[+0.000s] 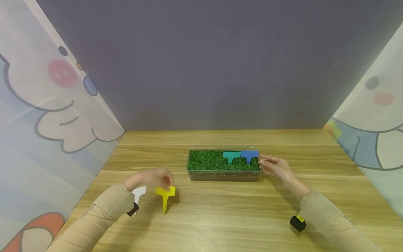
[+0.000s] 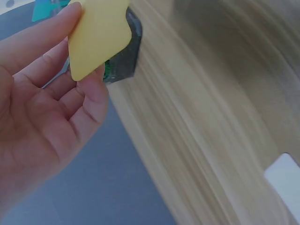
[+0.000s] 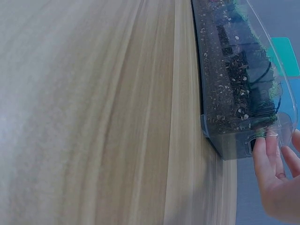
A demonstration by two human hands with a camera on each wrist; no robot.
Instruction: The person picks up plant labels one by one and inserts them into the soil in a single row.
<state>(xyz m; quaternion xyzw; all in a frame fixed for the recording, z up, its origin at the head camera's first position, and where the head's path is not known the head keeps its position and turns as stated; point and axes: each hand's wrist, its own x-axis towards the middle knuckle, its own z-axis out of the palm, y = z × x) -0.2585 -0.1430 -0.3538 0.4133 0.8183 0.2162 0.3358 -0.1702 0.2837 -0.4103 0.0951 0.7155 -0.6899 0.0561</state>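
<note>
My left hand (image 1: 158, 177) pinches the top of a yellow T-shaped plant label (image 1: 165, 196), which hangs point down over the table. In the left wrist view, the label's broad yellow head (image 2: 98, 37) sits between the thumb and fingers. My right hand (image 1: 278, 168) is at the right end of a clear planter box (image 1: 225, 177) of green grass, and its extended fingers (image 3: 265, 161) touch the end wall in the right wrist view. A teal label (image 1: 231, 156) and a blue label (image 1: 249, 155) stand in the grass side by side, toward the right end.
A white T-shaped label (image 1: 139, 192) is beside my left wrist, partly hidden by the sleeve and black wrist strap. Wood-grain table (image 1: 220, 217) surrounds the box. A grey wall (image 1: 220, 70) rises behind, with cartoon-printed panels (image 1: 37, 105) at both sides.
</note>
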